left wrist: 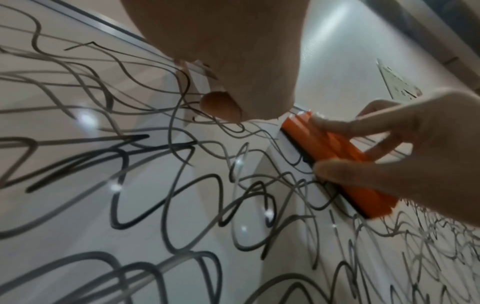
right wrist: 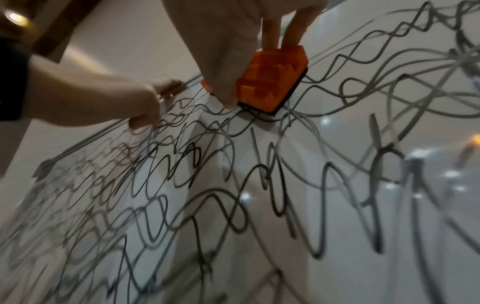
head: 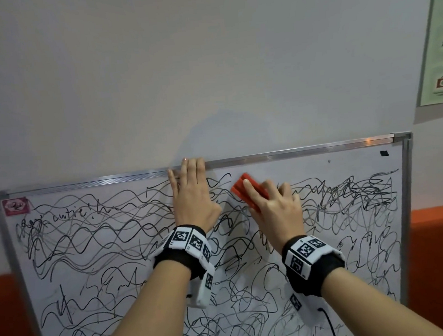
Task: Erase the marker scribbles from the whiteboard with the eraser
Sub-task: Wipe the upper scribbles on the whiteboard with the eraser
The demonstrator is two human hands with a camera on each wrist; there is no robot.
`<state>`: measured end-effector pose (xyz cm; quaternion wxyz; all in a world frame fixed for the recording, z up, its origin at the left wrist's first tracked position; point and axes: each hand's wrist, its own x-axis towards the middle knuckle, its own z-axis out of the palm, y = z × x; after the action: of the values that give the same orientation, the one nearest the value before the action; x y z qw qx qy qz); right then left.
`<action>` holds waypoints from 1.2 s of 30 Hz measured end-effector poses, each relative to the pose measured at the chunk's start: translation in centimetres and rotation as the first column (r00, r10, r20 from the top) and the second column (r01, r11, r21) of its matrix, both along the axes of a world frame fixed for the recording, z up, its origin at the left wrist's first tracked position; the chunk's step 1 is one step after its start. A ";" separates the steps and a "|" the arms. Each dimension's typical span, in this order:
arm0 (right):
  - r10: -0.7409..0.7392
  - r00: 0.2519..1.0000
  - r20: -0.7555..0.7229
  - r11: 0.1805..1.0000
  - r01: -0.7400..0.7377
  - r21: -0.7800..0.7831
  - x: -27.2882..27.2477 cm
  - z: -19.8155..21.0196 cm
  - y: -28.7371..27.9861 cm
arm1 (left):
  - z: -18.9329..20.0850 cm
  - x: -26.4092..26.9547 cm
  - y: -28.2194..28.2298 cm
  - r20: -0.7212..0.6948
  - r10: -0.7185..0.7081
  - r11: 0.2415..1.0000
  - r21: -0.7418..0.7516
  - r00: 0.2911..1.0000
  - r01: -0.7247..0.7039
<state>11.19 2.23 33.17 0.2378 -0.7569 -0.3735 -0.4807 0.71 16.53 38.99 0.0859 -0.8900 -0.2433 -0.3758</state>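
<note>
Your right hand [head: 276, 208] is clamping the eraser [head: 248, 189] by its rigid ribbed back, pad flat on the board [head: 353, 237]. Left fingers [head: 191, 172] are lying straight against the board's top edge, bracing it.

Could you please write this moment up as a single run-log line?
phase: erasing near top edge | right hand: grips eraser on whiteboard | left hand: flat, bracing board | scribbles: mostly remaining

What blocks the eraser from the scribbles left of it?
The left hand lies flat on the whiteboard just left of the eraser, which the right hand grips. It covers scribbles beneath it.
</note>
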 end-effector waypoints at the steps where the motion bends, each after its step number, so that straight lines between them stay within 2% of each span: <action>1: 0.006 1.000 -0.024 0.999 -0.005 0.034 0.2 0.4 0.4 | 0.1 0.0 -0.1 -0.007 0.001 1.000 -0.002 1.000 -0.001; 3: 0.035 0.997 -0.073 0.996 -0.029 0.089 -0.2 0.9 1.5 | 0.1 -0.1 -0.2 -0.025 0.009 1.000 -0.001 1.000 -0.009; 6: 0.059 0.997 -0.042 0.997 -0.057 0.048 -0.8 0.8 2.5 | 0.2 -0.2 -0.1 -0.016 -0.005 1.000 -0.027 1.000 0.004; 9: 0.053 0.998 -0.037 0.996 -0.051 0.070 -0.3 0.8 1.8 | 1.1 -0.8 0.7 0.052 -0.105 0.986 -0.126 0.993 0.110; 12: 0.040 0.993 -0.113 0.992 -0.025 0.127 -1.1 0.9 2.5 | 1.7 -1.7 1.9 0.124 -0.059 0.980 -0.183 0.990 0.082; 14: 0.050 0.994 -0.098 0.994 -0.040 0.098 -1.9 0.6 3.3 | 1.4 -2.3 2.8 0.133 -0.008 0.987 -0.156 0.991 0.029; 17: 0.052 0.998 -0.030 0.998 -0.051 0.034 -1.5 0.7 3.0 | 0.7 -3.0 3.7 0.042 0.013 0.999 -0.030 0.999 -0.011; 19: 0.037 0.998 -0.042 0.997 -0.034 0.062 -1.2 0.9 2.9 | 0.6 -3.0 3.9 0.038 0.008 1.000 0.004 0.999 -0.008; 21: 0.040 0.997 -0.059 0.996 -0.035 0.087 -1.6 0.7 3.3 | 0.3 -2.6 3.8 0.072 0.009 1.000 0.007 0.997 -0.010; 24: 0.060 0.997 0.038 0.998 -0.061 0.003 -1.8 -0.1 3.5 | 0.0 -2.1 3.8 0.105 0.023 1.000 0.017 0.994 -0.024; 26: 0.058 0.995 0.075 0.998 -0.056 -0.033 -1.7 0.0 2.9 | 0.0 -2.3 3.7 0.086 0.020 1.000 0.019 0.996 -0.022; 30: 0.077 0.996 0.051 0.997 -0.076 -0.026 -2.6 1.2 3.9 | 0.1 -2.3 3.6 0.075 0.023 1.000 0.014 0.997 -0.024; 33: 0.093 0.987 0.130 0.993 -0.082 -0.090 -2.3 2.9 4.5 | 0.1 -2.3 3.6 0.076 0.029 1.000 -0.004 0.997 -0.029; 36: 0.097 0.985 0.143 0.992 -0.083 -0.097 -1.9 3.4 4.4 | 0.3 -2.8 3.8 0.033 0.020 1.000 0.008 0.999 -0.020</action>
<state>9.32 6.66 36.53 0.1964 -0.7119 -0.4452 -0.5064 -2.10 20.33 39.26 0.0895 -0.8810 -0.2519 -0.3905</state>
